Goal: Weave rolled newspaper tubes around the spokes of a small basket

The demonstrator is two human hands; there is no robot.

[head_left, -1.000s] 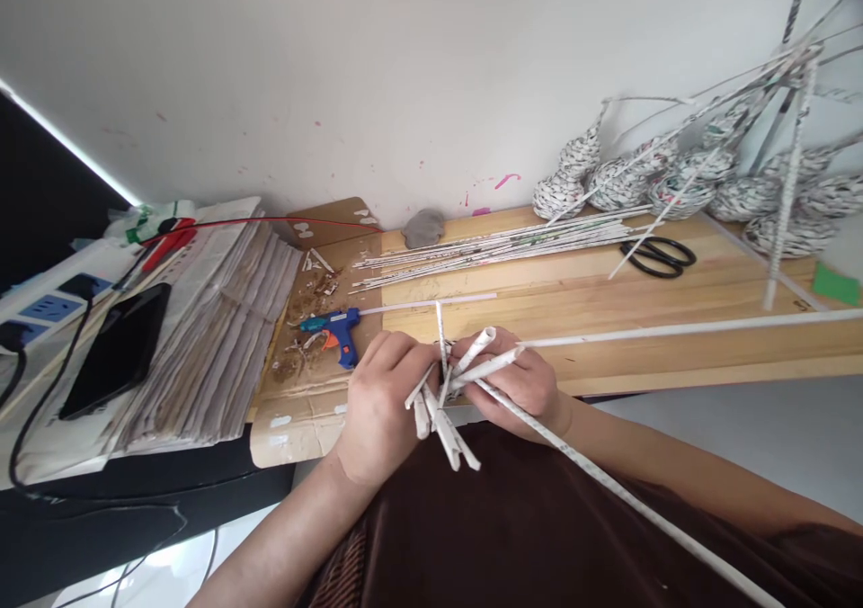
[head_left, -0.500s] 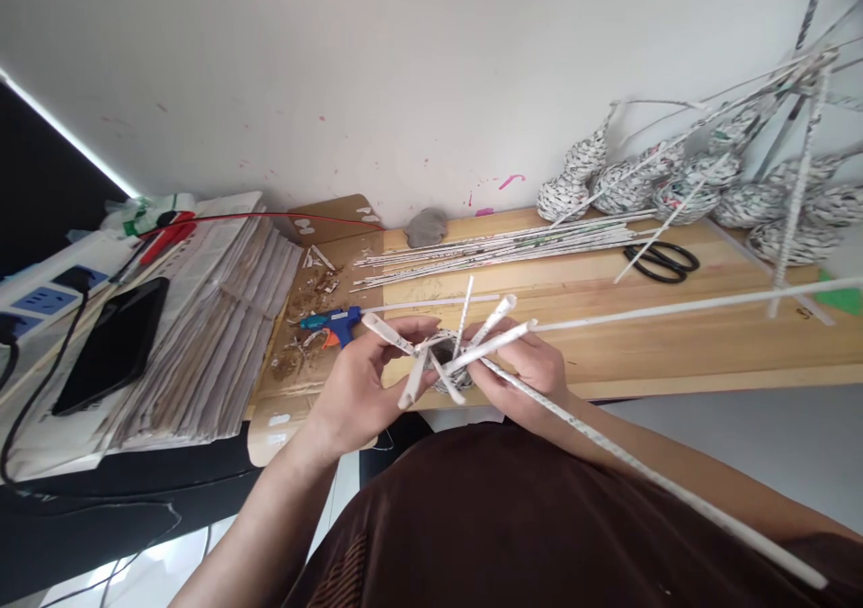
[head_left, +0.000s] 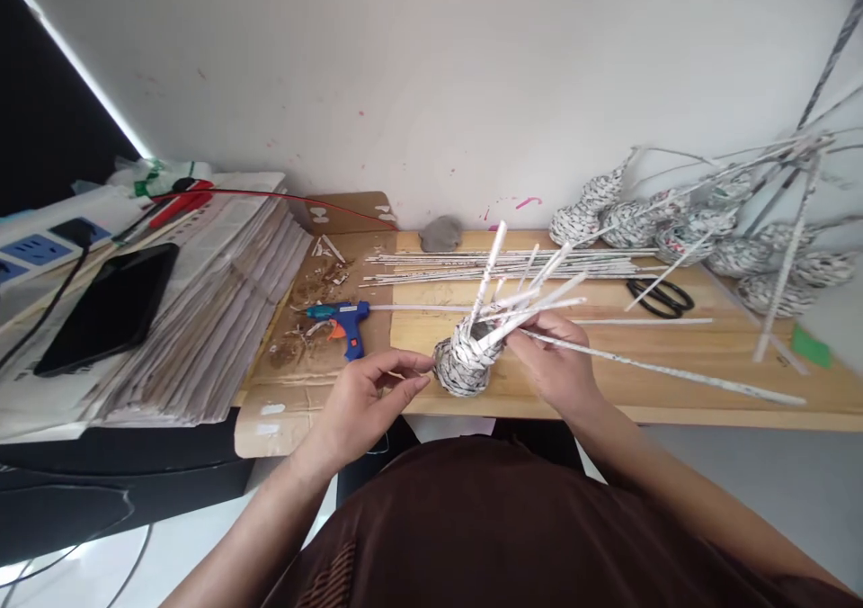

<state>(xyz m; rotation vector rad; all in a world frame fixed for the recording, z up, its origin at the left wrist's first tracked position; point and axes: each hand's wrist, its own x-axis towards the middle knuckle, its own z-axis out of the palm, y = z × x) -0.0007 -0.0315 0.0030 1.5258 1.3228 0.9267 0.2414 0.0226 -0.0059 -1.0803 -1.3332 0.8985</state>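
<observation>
A woven newspaper gourd (head_left: 462, 370) is tilted above the table's front edge, its narrower top toward the right. Several white paper tubes (head_left: 490, 266) fan out from its opening. My right hand (head_left: 556, 365) grips the gourd by its top, at the base of the tubes; its fingertips are partly hidden behind them. One long paper tube (head_left: 667, 370) runs from there out to the right. Just left of the gourd, my left hand (head_left: 378, 401) holds nothing, thumb and fingers apart, with fingertips close to the gourd's side.
A blue glue gun (head_left: 347, 325) lies on stained cardboard (head_left: 289, 410). Behind are loose paper rods (head_left: 431, 269), a grey lump (head_left: 440, 233) and black scissors (head_left: 659, 298). Finished woven gourds (head_left: 576, 221) stand back right. Stacked newspaper (head_left: 235, 320) with a phone (head_left: 111, 307) lies left.
My left hand has let go of the gourd and drawn left. My right hand has turned the gourd so its woven side shows and the tubes point up and right. The view has shifted slightly.
</observation>
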